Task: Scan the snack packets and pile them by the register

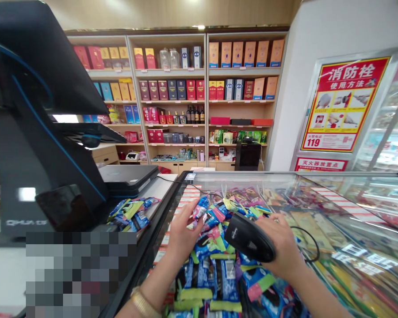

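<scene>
My left hand (184, 229), with a gold-coloured bracelet at the wrist, pinches a small blue and pink snack packet (201, 206) between thumb and fingers. In my right hand (280, 243) is a black barcode scanner (248, 238), its head pointing left toward the packets. A cable (313, 243) loops out to the right of that hand. Below and between both hands lies a heap of blue packets (223, 278) with green and pink strips, partly covered by my forearms. Beside the counter terminal sits a smaller pile of similar packets (134, 214).
A black checkout terminal (53, 145) stands close on the left, with a flat dark device (129, 176) beside it. The glass-topped case (318, 198) stretches right, with packaged goods under the glass. Shelves of boxes (172, 90) line the back wall.
</scene>
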